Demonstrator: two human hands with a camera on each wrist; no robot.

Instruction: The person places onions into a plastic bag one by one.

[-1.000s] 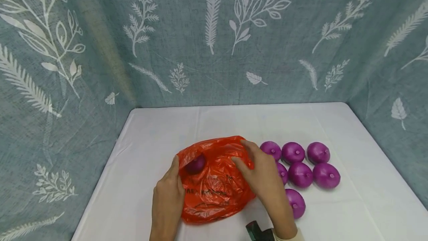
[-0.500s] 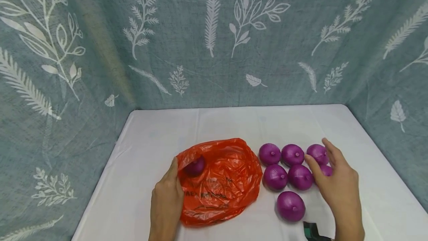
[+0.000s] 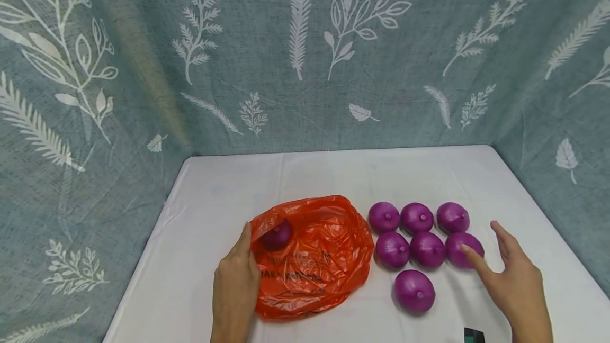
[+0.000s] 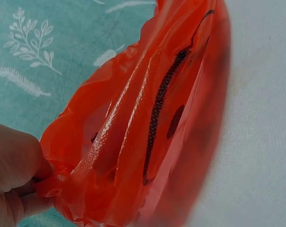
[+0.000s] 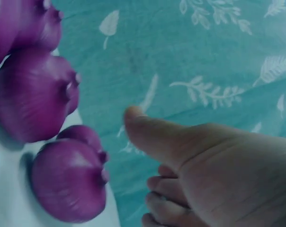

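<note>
An orange-red plastic bag (image 3: 319, 250) lies on the table with its mouth held apart. My left hand (image 3: 234, 279) pinches the bag's left rim between thumb and fingers, plain in the left wrist view, where the bag (image 4: 129, 118) is stretched. Inside the bag sits a purple onion (image 3: 278, 234), partly covered by the rim. My right hand (image 3: 517, 282) hovers with thumb and fingers spread, right of the loose purple onions. Its thumb overlaps the rightmost onion (image 3: 454, 250) in the head view, but the right wrist view shows a gap between thumb and onions (image 5: 69, 182).
Several onions stand in two rows right of the bag, with a single onion (image 3: 414, 292) in front of them. A white cloth covers the table (image 3: 229, 184). Blue-green leaf-patterned curtains (image 3: 286, 105) hang behind and on both sides.
My right hand has left the bag's right rim, passed over the onions and moved on to their right, holding nothing. The left hand still grips the bag, which has barely moved.
</note>
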